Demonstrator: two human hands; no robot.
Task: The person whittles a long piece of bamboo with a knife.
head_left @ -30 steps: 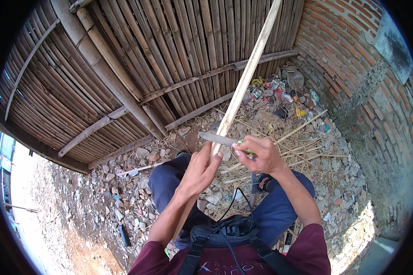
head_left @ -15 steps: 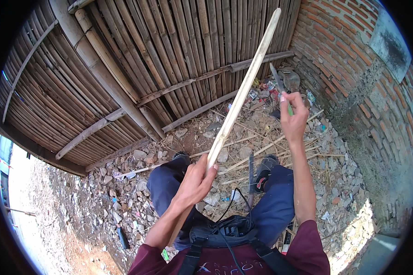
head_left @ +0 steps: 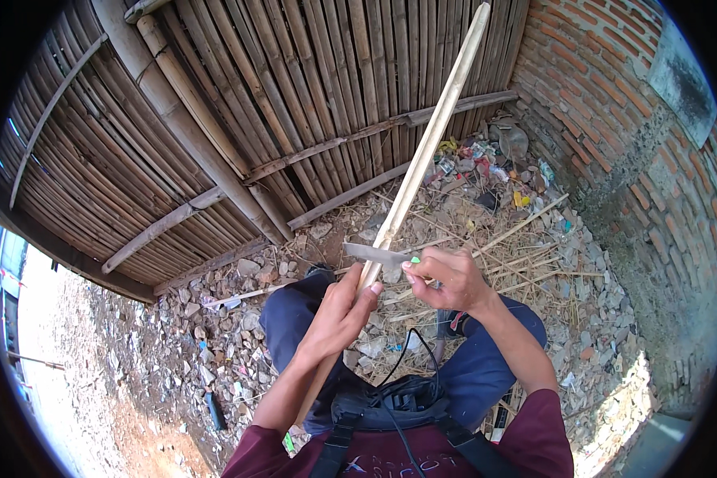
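The left hand point(head_left: 338, 315) was wrapped tight around the lower part of a long pale bamboo strip point(head_left: 430, 143), and that strip ran up and away from the lap, slanting to the right toward the bamboo fence point(head_left: 215, 119). The right hand point(head_left: 446, 279) was closed on a knife point(head_left: 374, 255) with a green handle, the grey blade laid flat across the strip just above the left thumb, touching it.

How would that strip handle? It looked light and stiff along its length, a thin slat that would likely flex and whip at the far end, which hung free in the air. Its edges could well be sharp and splintery, so low down, close to the blade, where the left hand had it, seemed the sound place to hold it. The bare surface looked smooth, maybe a little slippery.

Below, the person's knees in blue trousers point(head_left: 295, 311) framed the work. The ground point(head_left: 215, 350) was rubble and stones, with more thin slivers point(head_left: 518, 255) scattered to the right near the brick wall point(head_left: 613, 119), and litter point(head_left: 486, 159) piled in the corner.
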